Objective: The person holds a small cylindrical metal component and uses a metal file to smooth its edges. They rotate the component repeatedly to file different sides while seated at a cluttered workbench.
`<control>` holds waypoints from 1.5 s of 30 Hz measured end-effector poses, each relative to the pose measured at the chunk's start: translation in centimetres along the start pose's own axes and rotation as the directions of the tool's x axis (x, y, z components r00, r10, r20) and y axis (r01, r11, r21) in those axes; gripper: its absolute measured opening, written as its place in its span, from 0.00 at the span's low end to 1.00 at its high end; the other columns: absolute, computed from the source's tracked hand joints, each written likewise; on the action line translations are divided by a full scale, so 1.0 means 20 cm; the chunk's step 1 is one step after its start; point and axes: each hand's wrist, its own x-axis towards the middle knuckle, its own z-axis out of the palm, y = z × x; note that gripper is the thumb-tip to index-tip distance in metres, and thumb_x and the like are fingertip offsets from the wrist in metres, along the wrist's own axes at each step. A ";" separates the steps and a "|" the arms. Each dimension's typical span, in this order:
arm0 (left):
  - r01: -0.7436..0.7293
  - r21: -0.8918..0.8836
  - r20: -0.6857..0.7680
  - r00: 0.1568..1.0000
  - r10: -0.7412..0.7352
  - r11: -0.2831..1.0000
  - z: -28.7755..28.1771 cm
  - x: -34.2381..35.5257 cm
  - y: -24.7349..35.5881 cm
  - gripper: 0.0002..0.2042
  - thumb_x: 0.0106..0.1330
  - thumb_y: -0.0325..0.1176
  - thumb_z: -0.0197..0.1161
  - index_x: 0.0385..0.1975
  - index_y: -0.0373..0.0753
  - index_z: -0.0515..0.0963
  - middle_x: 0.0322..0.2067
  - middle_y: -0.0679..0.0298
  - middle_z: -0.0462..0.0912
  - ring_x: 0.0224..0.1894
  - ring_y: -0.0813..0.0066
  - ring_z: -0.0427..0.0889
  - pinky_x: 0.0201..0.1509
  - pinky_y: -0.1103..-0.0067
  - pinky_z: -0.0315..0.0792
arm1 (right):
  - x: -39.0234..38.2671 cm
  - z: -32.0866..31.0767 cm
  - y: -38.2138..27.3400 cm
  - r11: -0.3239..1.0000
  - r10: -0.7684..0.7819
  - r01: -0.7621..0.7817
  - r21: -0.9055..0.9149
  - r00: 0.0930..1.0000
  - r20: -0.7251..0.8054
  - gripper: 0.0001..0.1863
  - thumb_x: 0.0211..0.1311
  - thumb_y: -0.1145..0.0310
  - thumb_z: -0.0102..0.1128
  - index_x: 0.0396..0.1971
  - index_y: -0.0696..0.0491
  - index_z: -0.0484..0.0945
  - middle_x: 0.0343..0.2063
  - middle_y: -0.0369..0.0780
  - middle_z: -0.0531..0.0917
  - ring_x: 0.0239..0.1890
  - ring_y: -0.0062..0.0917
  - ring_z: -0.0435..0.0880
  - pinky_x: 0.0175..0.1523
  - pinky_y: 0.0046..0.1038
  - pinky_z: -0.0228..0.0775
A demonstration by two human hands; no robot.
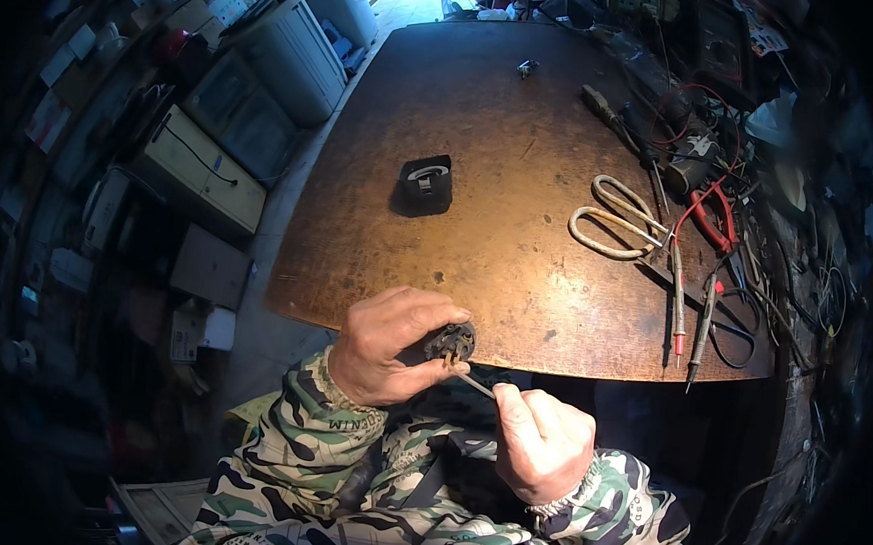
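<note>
Just off the table's near edge, my left hand (378, 343) pinches a small, dark, round part (451, 341) between thumb and fingers. Brownish metal bits show on the face of this part; its exact kind is unclear. My right hand (546, 444) is closed around a thin grey metal tool (477, 383), whose handle is hidden in the fist. The tool's far end meets the lower side of the part, by my left thumb. Farther up the table lies a black square housing (411, 194) with a pale ring inside.
A worn brown wooden table (378, 260) spreads ahead. On its right lie large-handled scissors (604, 250), red-handled pliers (713, 220), two test probes (679, 305) and a screwdriver (599, 105). A small metal piece (527, 69) sits at the far end. Cabinets (210, 167) stand left.
</note>
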 end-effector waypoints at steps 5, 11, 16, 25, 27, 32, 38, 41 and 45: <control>-0.046 0.006 -0.040 0.998 0.046 0.999 0.02 -0.01 -0.02 0.26 0.55 0.38 0.87 0.52 0.33 0.88 0.44 0.52 0.90 0.41 0.57 0.91 0.45 0.68 0.83 | 0.00 0.02 0.03 0.991 -0.049 0.058 -0.118 0.995 0.084 0.20 0.55 0.77 0.69 0.49 0.63 0.84 0.23 0.36 0.73 0.22 0.25 0.79 0.24 0.29 0.71; -0.052 0.004 -0.029 0.998 0.052 0.999 0.01 -0.01 -0.02 0.25 0.55 0.37 0.86 0.52 0.33 0.88 0.43 0.54 0.90 0.39 0.58 0.91 0.41 0.69 0.82 | 0.00 0.03 0.05 0.998 -0.049 0.054 -0.037 0.990 0.133 0.20 0.56 0.76 0.68 0.51 0.63 0.83 0.24 0.37 0.74 0.22 0.26 0.80 0.25 0.30 0.73; -0.064 0.001 -0.046 0.997 0.064 0.998 0.01 0.00 -0.01 0.27 0.51 0.35 0.86 0.52 0.34 0.88 0.42 0.54 0.90 0.38 0.58 0.91 0.40 0.69 0.82 | 0.03 0.02 0.04 0.999 -0.021 0.027 -0.036 0.986 0.168 0.20 0.57 0.77 0.67 0.51 0.63 0.82 0.25 0.37 0.74 0.22 0.27 0.81 0.25 0.30 0.73; -0.067 0.011 -0.046 0.997 0.067 0.998 0.01 -0.02 -0.02 0.26 0.51 0.33 0.85 0.52 0.33 0.88 0.42 0.53 0.90 0.38 0.57 0.91 0.40 0.68 0.82 | 0.04 0.03 0.04 0.995 -0.060 0.071 -0.063 0.986 0.158 0.21 0.56 0.77 0.68 0.51 0.64 0.82 0.24 0.37 0.73 0.22 0.26 0.80 0.25 0.30 0.73; -0.067 0.012 -0.047 0.997 0.067 0.998 0.01 -0.02 -0.02 0.26 0.52 0.32 0.84 0.52 0.33 0.88 0.42 0.53 0.90 0.38 0.57 0.91 0.41 0.68 0.82 | 0.04 0.05 0.06 0.996 -0.054 0.064 -0.060 0.985 0.161 0.22 0.55 0.76 0.68 0.52 0.64 0.82 0.25 0.37 0.74 0.23 0.27 0.81 0.24 0.30 0.73; -0.069 -0.030 -0.047 0.997 0.067 0.997 0.00 -0.01 -0.01 0.27 0.51 0.31 0.84 0.53 0.33 0.88 0.43 0.51 0.90 0.39 0.54 0.91 0.41 0.67 0.83 | 0.03 0.00 0.03 0.996 -0.050 0.062 -0.066 0.983 0.175 0.20 0.55 0.76 0.67 0.50 0.63 0.83 0.23 0.37 0.74 0.21 0.28 0.81 0.24 0.31 0.73; -0.035 -0.063 -0.021 0.999 0.034 0.997 0.00 -0.04 0.00 0.28 0.52 0.30 0.85 0.57 0.36 0.86 0.47 0.52 0.90 0.45 0.53 0.91 0.46 0.65 0.84 | 0.00 0.02 0.04 0.997 -0.054 0.062 -0.054 0.989 0.138 0.20 0.56 0.77 0.67 0.51 0.61 0.83 0.23 0.38 0.74 0.21 0.30 0.81 0.24 0.33 0.74; -0.032 -0.087 -0.023 0.999 0.030 0.996 0.00 -0.03 -0.03 0.28 0.53 0.31 0.85 0.57 0.36 0.86 0.47 0.53 0.90 0.45 0.53 0.91 0.47 0.65 0.84 | 0.02 0.03 0.06 0.997 -0.029 0.038 -0.060 0.989 0.146 0.20 0.56 0.77 0.68 0.51 0.61 0.83 0.23 0.37 0.74 0.20 0.30 0.81 0.23 0.33 0.73; -0.026 -0.053 -0.025 0.999 0.024 0.998 -0.01 -0.04 0.00 0.29 0.52 0.31 0.86 0.56 0.36 0.86 0.48 0.53 0.90 0.46 0.52 0.91 0.47 0.65 0.85 | 0.03 0.03 0.04 0.999 -0.032 0.033 -0.005 0.990 0.139 0.20 0.54 0.81 0.68 0.50 0.61 0.83 0.21 0.39 0.73 0.19 0.33 0.79 0.23 0.35 0.71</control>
